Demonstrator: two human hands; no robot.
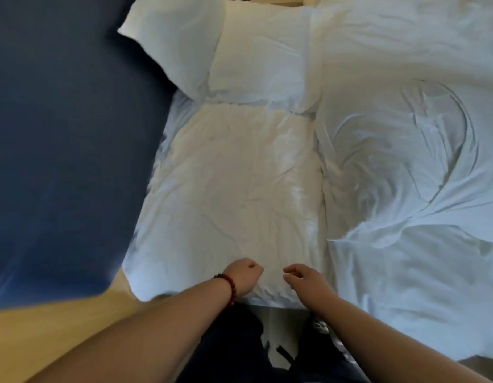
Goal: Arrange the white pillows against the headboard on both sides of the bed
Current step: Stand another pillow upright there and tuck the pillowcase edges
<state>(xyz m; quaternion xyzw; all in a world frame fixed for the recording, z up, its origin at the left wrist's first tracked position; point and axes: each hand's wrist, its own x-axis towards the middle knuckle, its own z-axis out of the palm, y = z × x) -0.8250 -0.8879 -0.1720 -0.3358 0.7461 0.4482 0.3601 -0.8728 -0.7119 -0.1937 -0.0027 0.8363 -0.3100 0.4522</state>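
Three white pillows lie flat along a blue panel (68, 134) on the left, probably the headboard: near pillow (226, 189), middle pillow (261, 59), far pillow (173, 37). Over the near pillow's edge, left hand (244, 275) is fisted and right hand (303, 277) loosely curled, both empty. Arranging looks unfinished.

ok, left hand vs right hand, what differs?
The left hand is curled into a fist; the right hand has loosely curled fingers, thumb and forefinger apart. The left hand wears a dark red bead bracelet; the right hand's wrist is bare. Both sit over the front edge of the near pillow, and neither plainly holds anything.
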